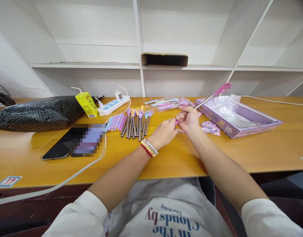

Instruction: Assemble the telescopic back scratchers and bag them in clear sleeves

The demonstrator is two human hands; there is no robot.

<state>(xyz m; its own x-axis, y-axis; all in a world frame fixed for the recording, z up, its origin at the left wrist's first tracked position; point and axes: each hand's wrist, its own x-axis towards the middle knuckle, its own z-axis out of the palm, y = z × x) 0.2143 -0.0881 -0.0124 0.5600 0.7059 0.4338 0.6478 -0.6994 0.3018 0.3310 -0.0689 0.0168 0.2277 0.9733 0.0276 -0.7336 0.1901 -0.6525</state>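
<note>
A pink back scratcher (222,89) with a metal rod and a claw-shaped head slants up to the right from my hands. My right hand (189,118) is closed around its shaft. Just below and to the left, my left hand (166,131) is closed on the pink handle end, most of which the fingers hide. Left of my hands lie several metal rods with coloured claw heads (139,121), in pink, yellow, purple and blue. Beside them is a row of loose coloured handles (116,122). Behind my hands are bagged back scratchers (168,103).
A purple box (250,131) with clear plastic stands at right, small printed cards (210,127) beside it. At left are a power strip (114,105), a yellow drink carton (86,104), a black wrapped bundle (40,113) and a phone (59,144). A cable crosses the front edge.
</note>
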